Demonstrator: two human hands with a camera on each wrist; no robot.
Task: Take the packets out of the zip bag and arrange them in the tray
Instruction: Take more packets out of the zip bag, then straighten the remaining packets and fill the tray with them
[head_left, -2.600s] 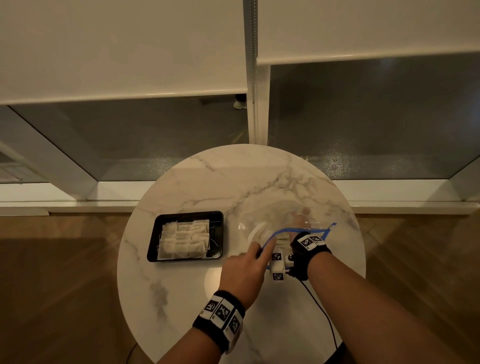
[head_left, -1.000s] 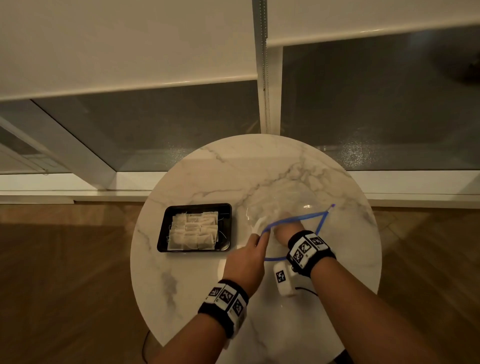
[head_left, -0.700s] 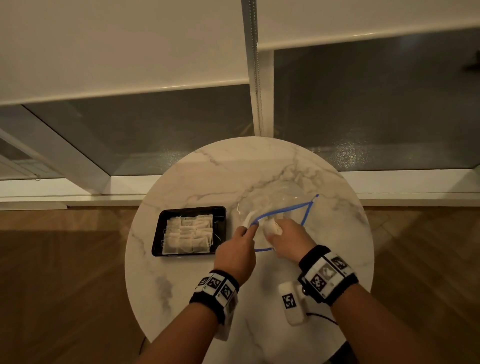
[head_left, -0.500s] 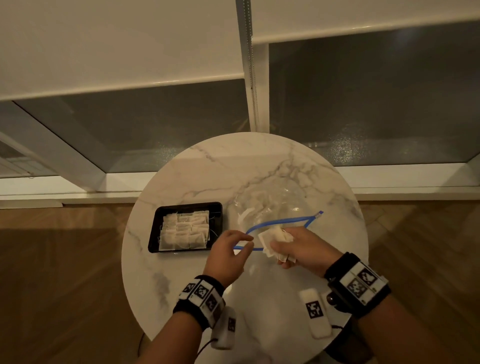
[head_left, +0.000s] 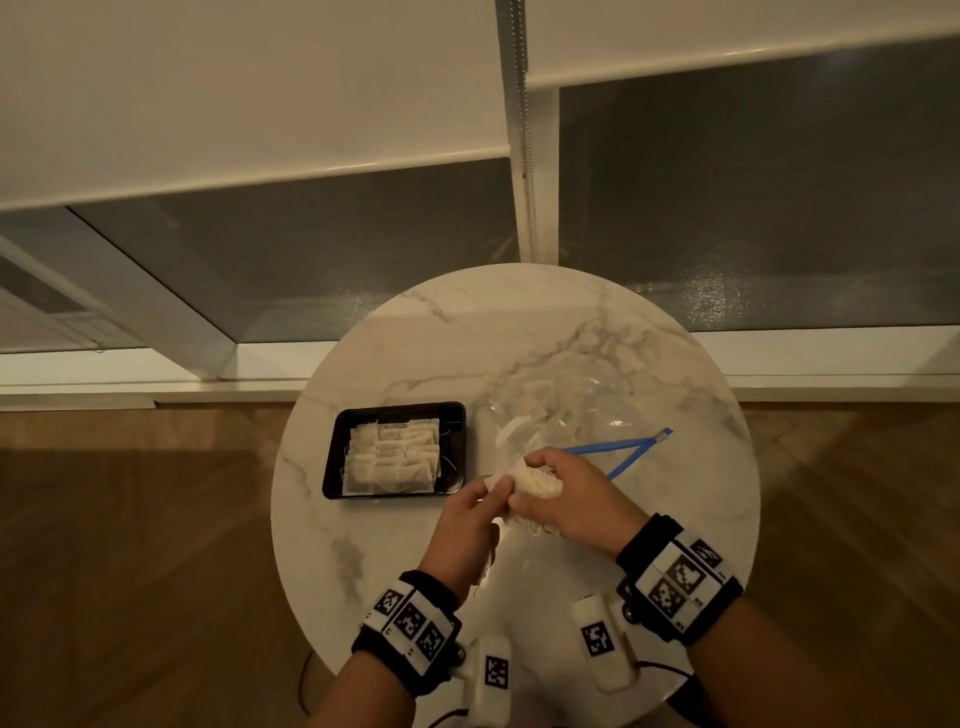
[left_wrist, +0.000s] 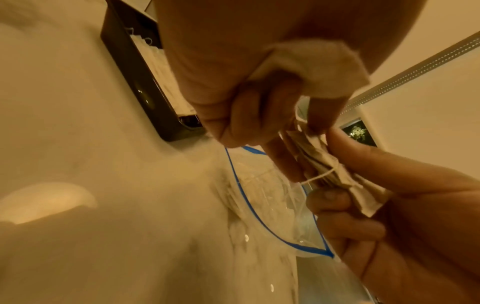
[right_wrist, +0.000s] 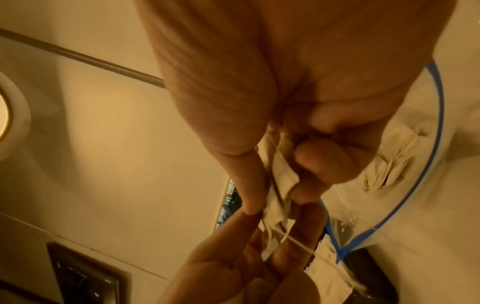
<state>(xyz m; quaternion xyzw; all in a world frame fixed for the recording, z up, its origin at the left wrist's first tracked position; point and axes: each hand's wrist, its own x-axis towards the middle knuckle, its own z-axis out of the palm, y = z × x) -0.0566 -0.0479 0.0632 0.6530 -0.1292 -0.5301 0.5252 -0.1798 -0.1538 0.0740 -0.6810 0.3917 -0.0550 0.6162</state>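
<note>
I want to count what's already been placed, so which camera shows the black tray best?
The head view: the whole black tray lies in frame, its rows of packets seen from above. The left wrist view shows only one side wall and some packets edge-on; the right wrist view catches just a dark corner.

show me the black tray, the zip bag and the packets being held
black plastic tray (head_left: 332, 457): head view, on its bare left rim.
clear zip bag with blue seal (head_left: 597, 410): head view, on its crumpled clear plastic body.
bunch of white paper packets (head_left: 535, 480): head view, on the wad between both hands.
</note>
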